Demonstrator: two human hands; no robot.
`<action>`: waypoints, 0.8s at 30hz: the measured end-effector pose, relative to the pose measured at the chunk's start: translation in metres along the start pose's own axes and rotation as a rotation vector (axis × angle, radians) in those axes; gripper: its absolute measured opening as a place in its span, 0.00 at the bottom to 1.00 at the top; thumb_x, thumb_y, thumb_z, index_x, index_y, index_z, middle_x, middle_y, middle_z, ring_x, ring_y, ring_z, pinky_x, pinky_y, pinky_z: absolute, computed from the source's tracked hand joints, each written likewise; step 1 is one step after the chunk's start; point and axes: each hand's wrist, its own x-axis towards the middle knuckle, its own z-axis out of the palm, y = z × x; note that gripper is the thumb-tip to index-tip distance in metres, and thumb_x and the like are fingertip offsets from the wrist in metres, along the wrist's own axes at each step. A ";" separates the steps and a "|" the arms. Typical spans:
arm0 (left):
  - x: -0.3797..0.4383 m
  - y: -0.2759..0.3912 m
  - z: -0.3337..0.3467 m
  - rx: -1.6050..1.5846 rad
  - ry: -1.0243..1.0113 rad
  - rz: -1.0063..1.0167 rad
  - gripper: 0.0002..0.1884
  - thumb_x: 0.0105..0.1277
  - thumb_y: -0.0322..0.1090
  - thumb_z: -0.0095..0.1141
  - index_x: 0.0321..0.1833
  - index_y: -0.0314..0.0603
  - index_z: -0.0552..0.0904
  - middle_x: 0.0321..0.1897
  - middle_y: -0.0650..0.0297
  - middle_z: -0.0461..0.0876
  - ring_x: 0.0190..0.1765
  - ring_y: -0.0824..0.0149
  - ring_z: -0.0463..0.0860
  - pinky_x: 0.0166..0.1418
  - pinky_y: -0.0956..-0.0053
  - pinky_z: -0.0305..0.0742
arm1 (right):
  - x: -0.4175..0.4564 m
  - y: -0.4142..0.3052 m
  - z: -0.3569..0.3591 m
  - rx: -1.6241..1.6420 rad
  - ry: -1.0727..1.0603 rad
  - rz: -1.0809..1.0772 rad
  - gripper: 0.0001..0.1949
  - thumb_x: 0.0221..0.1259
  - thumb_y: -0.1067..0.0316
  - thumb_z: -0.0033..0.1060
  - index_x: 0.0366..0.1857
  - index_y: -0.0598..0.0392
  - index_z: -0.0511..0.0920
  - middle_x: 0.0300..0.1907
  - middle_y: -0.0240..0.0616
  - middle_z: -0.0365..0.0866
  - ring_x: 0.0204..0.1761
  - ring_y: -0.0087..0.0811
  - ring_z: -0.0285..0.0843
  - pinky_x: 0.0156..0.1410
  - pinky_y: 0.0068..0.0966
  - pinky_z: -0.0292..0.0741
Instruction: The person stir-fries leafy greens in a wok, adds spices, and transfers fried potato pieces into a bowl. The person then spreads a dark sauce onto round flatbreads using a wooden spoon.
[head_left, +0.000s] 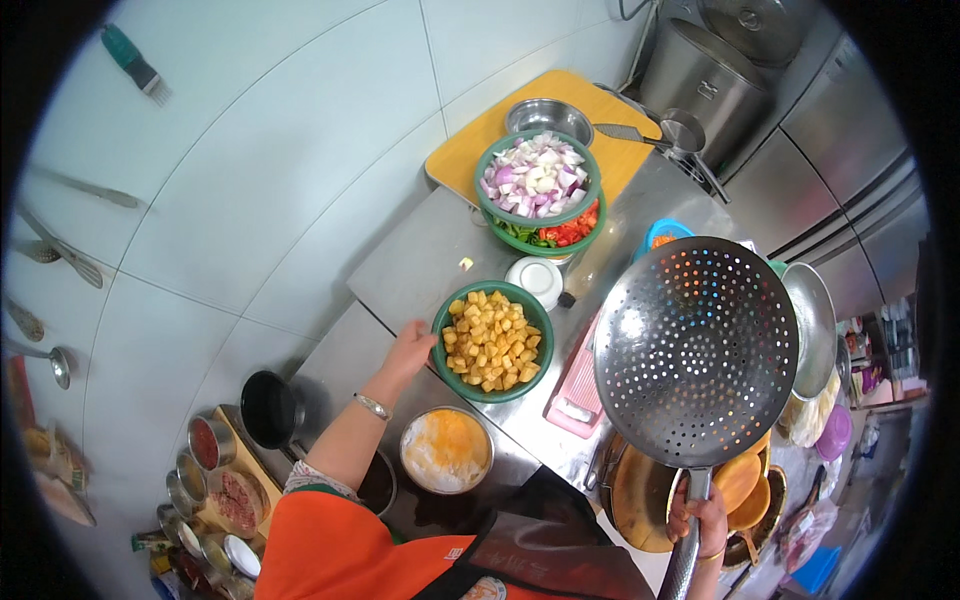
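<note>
My left hand (411, 349) is at the left rim of a green plastic basket (550, 339) heaped with browned, cubed food (491, 341), perhaps potato. The fingers are slightly blurred; whether they grip the rim cannot be told. My right hand (699, 517) is closed around the handle of a large perforated metal strainer ladle (694, 352), its round bowl raised above the counter at the right. Below the basket stands a metal bowl (446, 450) of white powder and yellow-orange beaten egg or similar. A white lidded container (535, 281) sits beside the basket.
Green baskets of chopped onion (536, 176) and red and green peppers (574, 229) stand beyond, near a yellow cutting board (622, 161). A pink grater (574, 397) lies partly under the ladle. A black pot (268, 412) and seasoning bowls (210, 442) are at left; a stockpot (705, 82) stands behind.
</note>
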 end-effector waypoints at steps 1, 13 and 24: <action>-0.002 0.005 0.000 -0.069 -0.177 -0.204 0.15 0.61 0.29 0.47 0.50 0.30 0.73 0.34 0.63 0.78 0.31 0.73 0.76 0.34 0.77 0.73 | -0.001 0.000 0.000 -0.004 0.012 -0.004 0.15 0.43 0.71 0.50 0.38 0.63 0.68 0.17 0.38 0.66 0.10 0.26 0.61 0.14 0.24 0.64; 0.001 -0.036 -0.010 -0.320 0.066 -0.047 0.10 0.59 0.30 0.50 0.41 0.31 0.76 0.29 0.62 0.79 0.26 0.71 0.78 0.22 0.78 0.70 | -0.010 -0.014 -0.015 0.155 -0.090 0.005 0.16 0.43 0.72 0.52 0.40 0.63 0.68 0.20 0.39 0.67 0.14 0.27 0.65 0.20 0.26 0.67; 0.067 -0.051 -0.059 -0.545 0.456 -0.161 0.10 0.61 0.30 0.46 0.44 0.36 0.73 0.35 0.60 0.77 0.27 0.72 0.73 0.26 0.81 0.69 | -0.027 -0.005 -0.049 0.366 -0.274 -0.080 0.12 0.51 0.71 0.50 0.40 0.60 0.68 0.22 0.33 0.66 0.16 0.21 0.64 0.21 0.21 0.66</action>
